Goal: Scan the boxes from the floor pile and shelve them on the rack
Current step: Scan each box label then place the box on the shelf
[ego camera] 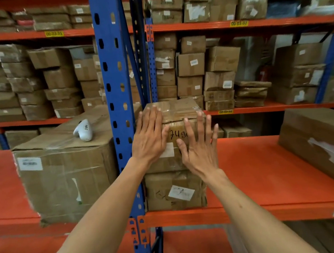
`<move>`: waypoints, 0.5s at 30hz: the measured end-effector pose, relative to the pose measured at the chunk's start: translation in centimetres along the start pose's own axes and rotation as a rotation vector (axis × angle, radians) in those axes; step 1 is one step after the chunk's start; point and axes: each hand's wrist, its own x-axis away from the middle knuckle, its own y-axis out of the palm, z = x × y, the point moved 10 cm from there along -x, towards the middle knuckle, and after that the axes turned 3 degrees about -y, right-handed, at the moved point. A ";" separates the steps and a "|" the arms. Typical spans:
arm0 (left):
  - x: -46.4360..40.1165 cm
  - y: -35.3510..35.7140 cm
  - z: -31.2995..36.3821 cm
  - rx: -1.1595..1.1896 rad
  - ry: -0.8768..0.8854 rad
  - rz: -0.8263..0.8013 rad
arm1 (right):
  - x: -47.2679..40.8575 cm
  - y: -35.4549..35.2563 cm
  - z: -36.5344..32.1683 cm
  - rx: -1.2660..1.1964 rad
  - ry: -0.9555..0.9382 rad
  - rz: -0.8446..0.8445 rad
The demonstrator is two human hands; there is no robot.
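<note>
A taped cardboard box (177, 110) with handwritten numbers on its front sits on top of a second box (174, 191) on the orange rack shelf (254, 171), just right of the blue upright. My left hand (150, 138) lies flat against the upper box's front left corner, fingers straight. My right hand (199, 147) presses flat on its front face, fingers spread. A white handheld scanner (83, 130) lies on top of a large box (66, 168) in the left bay.
The blue rack upright (117, 102) stands between the two bays, close to my left wrist. A long box (323, 144) lies on the shelf at the right. The racks behind are stacked with several cartons.
</note>
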 end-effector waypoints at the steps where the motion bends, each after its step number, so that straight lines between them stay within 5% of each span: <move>1: 0.0 0.1 0.1 0.009 0.003 -0.015 | 0.2 0.1 0.0 0.023 -0.010 -0.005; 15: 9.6 -0.2 5.8 0.124 -0.036 -0.261 | 7.1 -5.9 4.5 0.037 0.038 -0.239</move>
